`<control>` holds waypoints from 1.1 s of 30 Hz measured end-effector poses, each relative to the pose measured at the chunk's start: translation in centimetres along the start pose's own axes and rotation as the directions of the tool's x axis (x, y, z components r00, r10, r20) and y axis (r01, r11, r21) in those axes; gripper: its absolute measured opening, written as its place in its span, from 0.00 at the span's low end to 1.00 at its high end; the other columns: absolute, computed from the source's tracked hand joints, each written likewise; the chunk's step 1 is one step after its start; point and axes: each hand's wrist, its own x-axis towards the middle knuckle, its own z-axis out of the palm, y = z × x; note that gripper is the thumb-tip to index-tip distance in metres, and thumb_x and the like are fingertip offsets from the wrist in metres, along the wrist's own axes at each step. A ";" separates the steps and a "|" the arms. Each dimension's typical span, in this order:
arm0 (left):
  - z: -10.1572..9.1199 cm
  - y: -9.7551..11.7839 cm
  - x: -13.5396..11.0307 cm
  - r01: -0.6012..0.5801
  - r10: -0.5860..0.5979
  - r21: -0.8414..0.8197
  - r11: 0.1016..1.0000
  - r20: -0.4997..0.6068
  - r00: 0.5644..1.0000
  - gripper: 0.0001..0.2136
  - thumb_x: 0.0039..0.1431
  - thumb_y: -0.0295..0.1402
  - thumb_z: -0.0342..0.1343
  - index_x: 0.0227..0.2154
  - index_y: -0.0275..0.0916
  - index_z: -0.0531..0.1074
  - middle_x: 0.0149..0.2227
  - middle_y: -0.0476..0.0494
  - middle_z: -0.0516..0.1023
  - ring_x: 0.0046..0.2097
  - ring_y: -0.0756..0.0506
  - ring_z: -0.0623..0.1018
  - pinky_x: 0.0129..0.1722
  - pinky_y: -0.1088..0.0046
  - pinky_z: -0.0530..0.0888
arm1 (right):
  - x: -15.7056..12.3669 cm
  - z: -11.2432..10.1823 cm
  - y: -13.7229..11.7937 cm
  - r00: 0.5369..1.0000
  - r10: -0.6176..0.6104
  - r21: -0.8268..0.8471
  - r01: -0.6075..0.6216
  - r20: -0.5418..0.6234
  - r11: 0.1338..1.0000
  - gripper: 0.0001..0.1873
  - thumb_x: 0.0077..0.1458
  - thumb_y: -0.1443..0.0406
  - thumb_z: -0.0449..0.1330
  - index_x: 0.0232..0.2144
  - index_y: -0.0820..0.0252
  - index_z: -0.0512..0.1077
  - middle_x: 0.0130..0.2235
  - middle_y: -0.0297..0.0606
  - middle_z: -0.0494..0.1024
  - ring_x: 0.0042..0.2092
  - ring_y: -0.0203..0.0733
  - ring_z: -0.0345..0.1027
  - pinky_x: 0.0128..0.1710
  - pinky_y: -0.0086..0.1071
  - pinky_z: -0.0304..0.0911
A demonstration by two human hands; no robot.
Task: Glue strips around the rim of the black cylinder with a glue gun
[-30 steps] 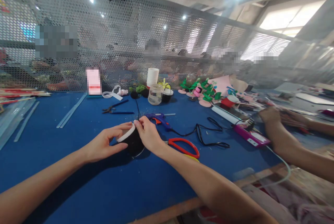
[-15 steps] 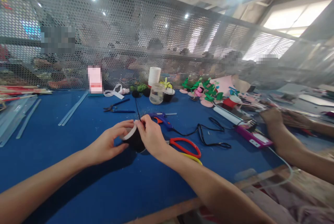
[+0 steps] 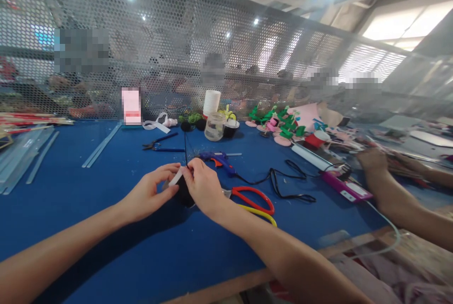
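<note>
Between my hands is a small black cup (image 3: 184, 194) with a white rim, tilted over the blue table. My left hand (image 3: 155, 190) grips the cup's left side, thumb and fingers at the white rim. My right hand (image 3: 203, 183) is closed at the rim's right side, pinching a thin black stem (image 3: 186, 146) that rises from there. A dark round ball (image 3: 185, 126) appears at the stem's upper end. My right fingers hide part of the cup and the stem's lower end. Scissors (image 3: 253, 200) with red and yellow handles lie beside my right wrist.
Beyond my hands lie blue-handled pliers (image 3: 161, 143) and a blue glue gun (image 3: 222, 162) with a black cord. Farther back stand a clear jar (image 3: 214, 127), stacked white cups (image 3: 212, 102) and a phone (image 3: 131, 105). At right are a purple power strip (image 3: 347, 188) and another person's arm (image 3: 392, 200).
The cup has turned in my hands, so its white opening looks narrower now. Both hands stay on it, and the stem stands more upright. The view has shifted slightly.
</note>
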 end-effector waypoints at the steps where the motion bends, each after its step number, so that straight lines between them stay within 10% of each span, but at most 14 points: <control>1: 0.0 0.0 0.0 0.006 -0.006 -0.017 1.000 0.004 1.000 0.06 0.53 0.33 0.48 0.25 0.37 0.64 0.49 0.37 0.69 0.53 0.40 0.66 0.52 0.61 0.62 | 0.0 -0.1 0.0 1.000 0.001 0.003 -0.001 0.001 1.000 0.10 0.55 0.63 0.46 0.24 0.58 0.60 0.27 0.39 0.69 0.29 0.40 0.64 0.28 0.31 0.56; 8: -0.5 0.4 0.1 -0.012 0.019 -0.087 0.996 0.076 0.997 0.08 0.53 0.33 0.48 0.21 0.37 0.62 0.49 0.39 0.68 0.52 0.41 0.66 0.52 0.65 0.62 | 0.4 -1.0 0.2 1.000 -0.010 0.236 0.009 0.004 0.972 0.08 0.53 0.63 0.48 0.23 0.58 0.59 0.27 0.37 0.67 0.30 0.38 0.62 0.31 0.31 0.58; 21: -0.7 0.8 0.0 -0.025 0.038 -0.077 0.997 0.170 0.985 0.08 0.53 0.33 0.49 0.22 0.36 0.66 0.48 0.40 0.67 0.52 0.41 0.65 0.53 0.64 0.60 | 4.8 -1.3 0.9 0.923 0.159 0.577 -0.346 0.351 0.740 0.04 0.47 0.68 0.53 0.23 0.62 0.63 0.26 0.35 0.73 0.27 0.33 0.66 0.28 0.27 0.62; 29: -0.3 0.8 -0.5 -0.046 0.081 -0.167 0.985 0.213 0.974 0.07 0.53 0.31 0.51 0.22 0.36 0.65 0.55 0.38 0.60 0.57 0.41 0.60 0.53 0.63 0.59 | 10.5 1.0 -1.8 0.978 0.013 0.475 -0.113 0.209 0.873 0.04 0.45 0.69 0.56 0.20 0.62 0.66 0.24 0.32 0.71 0.30 0.34 0.64 0.31 0.28 0.58; 33: -0.2 0.6 -0.5 -0.053 0.087 -0.159 0.986 0.214 0.973 0.07 0.53 0.31 0.52 0.22 0.36 0.65 0.58 0.38 0.55 0.59 0.40 0.54 0.55 0.60 0.56 | 10.7 0.8 -3.4 0.892 -0.211 0.319 0.080 0.400 0.945 0.07 0.43 0.66 0.60 0.18 0.61 0.69 0.21 0.30 0.71 0.26 0.33 0.64 0.28 0.26 0.57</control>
